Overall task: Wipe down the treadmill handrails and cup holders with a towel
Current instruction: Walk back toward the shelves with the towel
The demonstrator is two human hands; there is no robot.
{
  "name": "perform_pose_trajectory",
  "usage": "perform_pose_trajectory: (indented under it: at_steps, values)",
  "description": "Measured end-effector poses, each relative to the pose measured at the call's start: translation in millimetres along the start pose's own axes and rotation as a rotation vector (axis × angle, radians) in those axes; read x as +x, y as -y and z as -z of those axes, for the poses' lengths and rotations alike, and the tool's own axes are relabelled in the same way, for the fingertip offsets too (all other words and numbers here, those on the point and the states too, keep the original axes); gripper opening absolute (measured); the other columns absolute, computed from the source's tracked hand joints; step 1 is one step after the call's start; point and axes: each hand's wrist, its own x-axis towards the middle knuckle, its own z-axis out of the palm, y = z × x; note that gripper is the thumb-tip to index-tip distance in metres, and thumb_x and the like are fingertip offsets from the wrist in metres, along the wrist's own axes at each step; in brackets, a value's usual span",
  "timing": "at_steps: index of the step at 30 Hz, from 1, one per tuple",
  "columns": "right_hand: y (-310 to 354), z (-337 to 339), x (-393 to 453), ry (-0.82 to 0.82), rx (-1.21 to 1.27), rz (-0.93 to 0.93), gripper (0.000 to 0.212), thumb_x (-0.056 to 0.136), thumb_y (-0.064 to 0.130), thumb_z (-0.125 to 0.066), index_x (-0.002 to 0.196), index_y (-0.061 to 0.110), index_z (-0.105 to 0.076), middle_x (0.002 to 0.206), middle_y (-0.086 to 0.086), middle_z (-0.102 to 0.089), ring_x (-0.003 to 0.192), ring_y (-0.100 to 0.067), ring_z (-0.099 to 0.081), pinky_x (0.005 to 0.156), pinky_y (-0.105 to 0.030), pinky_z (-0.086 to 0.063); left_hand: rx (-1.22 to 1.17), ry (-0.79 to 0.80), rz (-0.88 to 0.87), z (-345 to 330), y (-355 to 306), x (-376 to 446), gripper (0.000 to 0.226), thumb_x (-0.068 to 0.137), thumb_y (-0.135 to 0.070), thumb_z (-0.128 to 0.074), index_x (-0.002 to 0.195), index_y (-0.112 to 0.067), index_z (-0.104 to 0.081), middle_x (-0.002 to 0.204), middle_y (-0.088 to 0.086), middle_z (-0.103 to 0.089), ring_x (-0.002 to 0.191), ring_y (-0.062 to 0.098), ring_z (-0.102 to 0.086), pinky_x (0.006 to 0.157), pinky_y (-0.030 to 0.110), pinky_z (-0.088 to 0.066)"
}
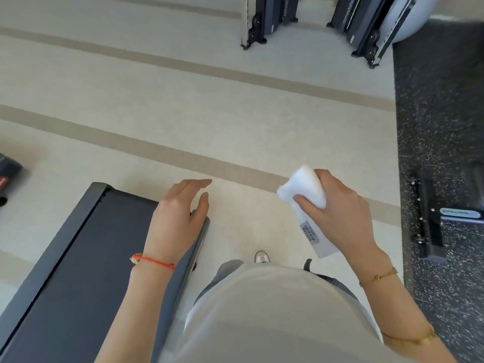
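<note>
A dark grey treadmill deck (86, 258) lies on the pale floor at the lower left, its rear end toward the middle of the view. My left hand (178, 216) hovers over the deck's rear right corner with fingers apart, holding nothing. My right hand (337, 213) is to the right, over the floor, shut on a folded white towel (305, 187) with a grey label (315, 238) hanging below it. No handrail or cup holder is in view.
Two folded dark treadmills (269, 19) (366, 27) stand at the top, next to a grey exercise ball (411, 19). Black speckled rubber matting (440, 121) runs down the right with a machine base (432, 221) on it. A black and red object (7, 171) lies at the left edge.
</note>
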Motion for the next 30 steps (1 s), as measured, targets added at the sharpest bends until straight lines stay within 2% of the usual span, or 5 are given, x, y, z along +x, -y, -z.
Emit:
perform_pose_trajectory:
  at_steps: [3, 6, 20, 25, 30]
  values:
    - [-3, -3, 60, 0.043, 0.004, 0.058, 0.037, 0.085, 0.046, -0.064, 0.113, 0.024, -0.053, 0.085, 0.008, -0.06, 0.065, -0.023, -0.049, 0.056, -0.029, -0.034, 0.002, -0.045, 0.073, -9, -4, 40, 0.027, 0.098, -0.013, -0.057, 0.123, -0.016, -0.067, 0.113, -0.002, -0.067, 0.067, -0.003, -0.054, 0.06, 0.033, -0.053]
    - [0, -12, 116, 0.097, 0.017, 0.123, 0.037, 0.085, 0.048, -0.063, 0.113, 0.026, -0.052, 0.088, 0.01, -0.061, 0.066, -0.022, -0.051, 0.056, -0.029, -0.036, 0.005, -0.081, 0.145, -16, -1, 79, 0.027, 0.097, -0.012, -0.058, 0.123, -0.016, -0.067, 0.112, -0.002, -0.067, 0.062, -0.012, -0.05, 0.06, 0.028, -0.048]
    - [88, -88, 413, 0.18, 0.044, 0.343, 0.036, 0.086, 0.051, -0.061, 0.113, 0.03, -0.051, 0.086, 0.013, -0.059, 0.067, -0.019, -0.052, 0.055, -0.029, -0.035, 0.033, -0.255, 0.34, -15, 103, 316, 0.028, 0.098, -0.014, -0.056, 0.123, -0.02, -0.067, 0.112, -0.007, -0.067, 0.063, -0.001, -0.05, 0.068, 0.032, -0.051]
    - [136, -107, 522, 0.161, 0.083, 0.384, 0.033, 0.085, 0.051, -0.062, 0.11, 0.031, -0.051, 0.083, 0.013, -0.058, 0.066, -0.019, -0.055, 0.054, -0.028, -0.039, 0.075, -0.294, 0.333, 7, 148, 414, 0.028, 0.097, -0.013, -0.056, 0.122, -0.019, -0.066, 0.109, -0.007, -0.067, 0.1, 0.014, -0.063, 0.074, 0.035, -0.055]
    - [167, -128, 602, 0.191, 0.098, 0.366, 0.032, 0.086, 0.048, -0.063, 0.11, 0.031, -0.051, 0.082, 0.012, -0.058, 0.066, -0.018, -0.055, 0.051, -0.025, -0.036, 0.142, -0.295, 0.303, 19, 180, 495, 0.027, 0.096, -0.009, -0.058, 0.12, -0.016, -0.068, 0.107, -0.006, -0.069, 0.081, -0.001, -0.062, 0.075, 0.025, -0.052]
